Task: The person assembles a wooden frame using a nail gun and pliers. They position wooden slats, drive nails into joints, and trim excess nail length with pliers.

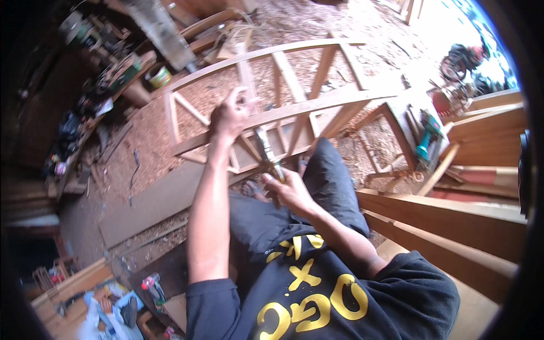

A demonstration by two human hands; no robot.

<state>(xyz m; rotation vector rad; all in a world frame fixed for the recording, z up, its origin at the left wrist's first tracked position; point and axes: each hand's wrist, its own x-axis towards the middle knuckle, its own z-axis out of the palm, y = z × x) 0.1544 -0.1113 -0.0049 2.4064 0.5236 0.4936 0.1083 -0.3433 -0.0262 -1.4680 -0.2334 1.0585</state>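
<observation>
Watching through the head camera, I have the wooden frame (306,106) ahead of the wearer's knees, above a floor (144,127) strewn with shavings. Two long, slightly bowed rails, slats and slanting struts between them; the near rail runs crosswise just beyond the lap, rising to the right in my view.

Left hand (229,115): at the left part of the frame, its wrist overlapping the near rail and its fingers beside an upright slat (245,73). Fingers bent, not flattened out. I cannot tell whether they grip the wood, hold something small, or merely hover by it.

Right hand (292,191): lower and nearer the body, between the thighs, on the wearer's side of the near rail. It is wrapped around a hand tool (266,148), grasping it by the yellowish handle. The tool's pale, metal-looking end points away from the wearer and reaches up to the near rail; I cannot make out whether it touches, nor what kind of tool it is.

So the frame lies beyond the right hand and directly at the left.

About them: a teal power tool (426,139) to the right, well apart from either hand; long timbers (447,221) at the right; a wide board (150,204) on the floor to the left; a yellow-and-white tin (159,76) past the frame's left end.
</observation>
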